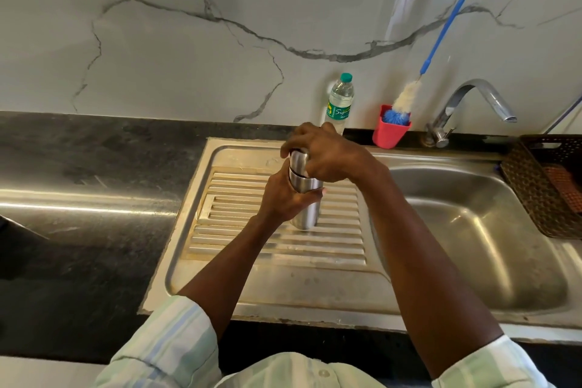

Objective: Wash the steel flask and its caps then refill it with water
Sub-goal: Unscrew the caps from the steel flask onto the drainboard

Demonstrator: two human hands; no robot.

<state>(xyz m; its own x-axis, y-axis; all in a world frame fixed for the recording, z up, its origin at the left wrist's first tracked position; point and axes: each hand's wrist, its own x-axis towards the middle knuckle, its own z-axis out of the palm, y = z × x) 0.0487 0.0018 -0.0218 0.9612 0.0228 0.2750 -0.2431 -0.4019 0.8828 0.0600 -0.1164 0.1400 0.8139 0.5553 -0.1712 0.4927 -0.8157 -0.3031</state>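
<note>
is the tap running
Off: no water falls from the tap spout, and the sink basin below it shows no stream or splashing.

Soft, even daylight fills my view, brighter toward the right. A long streak of glare lies on the dark counter (78, 205), and the sink basin (472, 230) shines. My arms cast faint shadows on the ribbed drainboard (252, 261). Straight edges bow at the borders; my hands look slightly blurred.
</note>
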